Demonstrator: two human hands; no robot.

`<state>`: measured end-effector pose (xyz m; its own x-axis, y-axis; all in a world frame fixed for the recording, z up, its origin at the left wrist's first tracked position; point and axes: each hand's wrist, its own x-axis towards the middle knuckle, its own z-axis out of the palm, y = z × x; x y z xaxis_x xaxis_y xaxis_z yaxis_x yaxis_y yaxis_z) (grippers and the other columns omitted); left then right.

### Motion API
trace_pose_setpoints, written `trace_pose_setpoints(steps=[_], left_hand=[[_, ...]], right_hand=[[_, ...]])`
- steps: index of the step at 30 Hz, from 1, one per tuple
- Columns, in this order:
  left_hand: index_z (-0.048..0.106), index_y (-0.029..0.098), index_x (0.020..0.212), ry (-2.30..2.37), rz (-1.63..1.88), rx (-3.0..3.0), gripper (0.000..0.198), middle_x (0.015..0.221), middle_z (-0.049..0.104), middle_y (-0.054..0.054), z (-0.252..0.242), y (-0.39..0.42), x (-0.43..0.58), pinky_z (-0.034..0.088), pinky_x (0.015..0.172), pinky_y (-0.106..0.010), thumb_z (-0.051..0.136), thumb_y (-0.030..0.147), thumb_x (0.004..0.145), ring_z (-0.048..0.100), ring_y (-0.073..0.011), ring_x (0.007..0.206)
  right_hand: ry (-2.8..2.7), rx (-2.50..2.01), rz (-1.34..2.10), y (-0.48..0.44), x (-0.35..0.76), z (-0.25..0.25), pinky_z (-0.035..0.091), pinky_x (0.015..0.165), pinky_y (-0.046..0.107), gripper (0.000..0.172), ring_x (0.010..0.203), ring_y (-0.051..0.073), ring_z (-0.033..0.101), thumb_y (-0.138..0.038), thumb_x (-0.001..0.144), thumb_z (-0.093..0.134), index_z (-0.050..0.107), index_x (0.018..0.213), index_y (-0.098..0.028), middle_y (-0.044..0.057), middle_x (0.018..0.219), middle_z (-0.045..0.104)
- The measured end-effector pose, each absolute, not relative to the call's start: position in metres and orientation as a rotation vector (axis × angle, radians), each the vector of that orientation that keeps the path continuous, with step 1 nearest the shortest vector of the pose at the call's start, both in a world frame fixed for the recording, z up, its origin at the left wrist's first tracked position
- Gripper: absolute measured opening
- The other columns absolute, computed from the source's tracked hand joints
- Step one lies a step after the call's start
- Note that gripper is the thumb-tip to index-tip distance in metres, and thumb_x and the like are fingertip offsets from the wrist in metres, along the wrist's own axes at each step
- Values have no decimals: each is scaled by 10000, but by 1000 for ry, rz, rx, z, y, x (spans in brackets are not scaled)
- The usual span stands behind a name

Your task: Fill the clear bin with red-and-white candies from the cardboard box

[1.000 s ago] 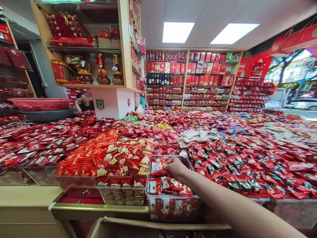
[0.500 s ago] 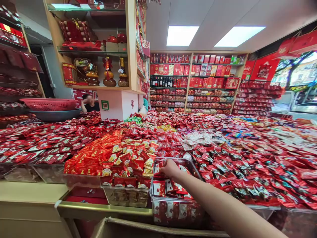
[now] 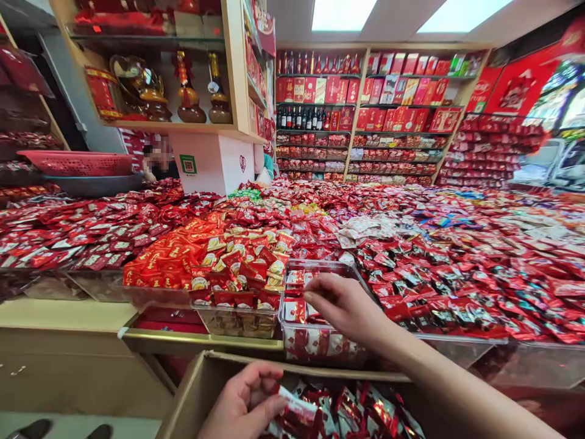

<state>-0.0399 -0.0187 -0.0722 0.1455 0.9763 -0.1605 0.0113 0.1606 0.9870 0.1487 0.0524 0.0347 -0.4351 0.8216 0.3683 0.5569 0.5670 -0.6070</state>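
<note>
While the left hand [image 3: 247, 402] sits low in the cardboard box [image 3: 192, 390], its fingers are curled around a red-and-white wrapped candy [image 3: 299, 411], pinched between thumb and fingertips. More shiny red candy packets [image 3: 365, 411] lie loose in the box just right of that hand. Right hand [image 3: 347, 308] reaches forward over the clear plastic bin [image 3: 320, 344], fingers bent and drawn close together with tips pointing left; can't tell if they pinch anything, but they hover right at the red-and-white packets [image 3: 295, 311] inside the bin. Bare forearm runs from lower right of the frame up to that hand. Bin is only partly filled, front wall shows more packets stacked behind it. Just left of it, another clear bin [image 3: 237, 323] heaped with red-and-gold packets [image 3: 242, 268], then a pile of orange-red packets [image 3: 159, 262] beside that. Both bins rest on a gold-edged counter ledge [image 3: 196, 341] above the box. Beyond, a wide spread of red wrapped sweets [image 3: 457, 262] covers the whole display table. A red basket [image 3: 77, 163] sits on a grey basin at far left. Another person [image 3: 158, 158] is partly seen behind a white pillar [image 3: 214, 164]. Back wall shelves [image 3: 356, 116] hold red gift boxes and bottles. Upper left shelf carries gourd-shaped bottles [image 3: 187, 91].
</note>
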Motion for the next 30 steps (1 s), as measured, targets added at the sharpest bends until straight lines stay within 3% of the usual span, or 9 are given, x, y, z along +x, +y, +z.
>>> trace_pose_setpoints(steps=[6, 9, 12, 14, 17, 22, 26, 30], left_hand=[[504, 206, 920, 1237, 1172, 1153, 321, 707, 539, 41, -39, -24, -28, 424, 591, -161, 632, 277, 635, 515, -78, 649], [507, 217, 909, 1228, 1203, 1160, 292, 693, 545, 51, -40, -24, -22, 426, 598, -138, 626, 269, 647, 517, -66, 650], [501, 215, 926, 1169, 1205, 1086, 265, 783, 582, 22, -44, -26, -17, 436, 638, -157, 583, 298, 689, 531, -86, 732], [491, 206, 959, 1125, 1136, 995, 298, 840, 588, -8, -45, -29, -14, 438, 552, -174, 567, 328, 697, 549, -108, 715], [447, 189, 1031, 1025, 1040, 748, 422, 833, 605, -46, -40, -32, -7, 413, 466, -199, 547, 414, 687, 590, -146, 643], [254, 216, 1198, 869, 1072, 516, 691, 826, 650, -58, -25, -37, 3, 464, 596, -268, 611, 405, 636, 618, -184, 691], [230, 203, 1216, 865, 1102, 552, 698, 852, 661, -64, -25, -35, 5, 483, 619, -268, 627, 290, 648, 610, -155, 692], [226, 220, 1200, 936, 1106, 618, 698, 835, 669, -39, -32, -32, 4, 489, 598, -247, 637, 269, 638, 616, -148, 670]], right_hand=[[-2001, -1160, 1054, -20, 157, -11, 358, 550, 209, 255, 624, 116, 476, -381, 714, 522, 566, 876, -188, 4, 712, 577], [-1729, -1126, 1392, -21, 154, -35, 336, 497, 198, 271, 552, 95, 441, -413, 721, 502, 558, 730, -148, -8, 605, 529], [-1491, -1138, 1513, -16, 154, -42, 302, 433, 190, 294, 454, 71, 398, -425, 709, 515, 501, 633, -141, -34, 498, 460], [-1505, -1139, 1399, -16, 156, -42, 315, 429, 192, 276, 449, 75, 412, -398, 724, 507, 508, 613, -145, -30, 486, 460], [-1732, -988, 874, -20, 158, -47, 395, 526, 212, 152, 587, 110, 498, -258, 764, 480, 600, 769, -165, 26, 643, 549], [-1911, -818, 145, -24, 158, -67, 421, 544, 230, 362, 660, 128, 515, -121, 739, 493, 524, 1073, -257, 74, 829, 584], [-1960, -844, 86, -24, 160, -71, 445, 567, 255, 397, 709, 149, 527, -114, 737, 466, 494, 1100, -273, 87, 884, 585], [-1933, -946, 240, -27, 164, -68, 474, 620, 271, 307, 808, 170, 537, -120, 749, 413, 569, 968, -268, 84, 972, 567]])
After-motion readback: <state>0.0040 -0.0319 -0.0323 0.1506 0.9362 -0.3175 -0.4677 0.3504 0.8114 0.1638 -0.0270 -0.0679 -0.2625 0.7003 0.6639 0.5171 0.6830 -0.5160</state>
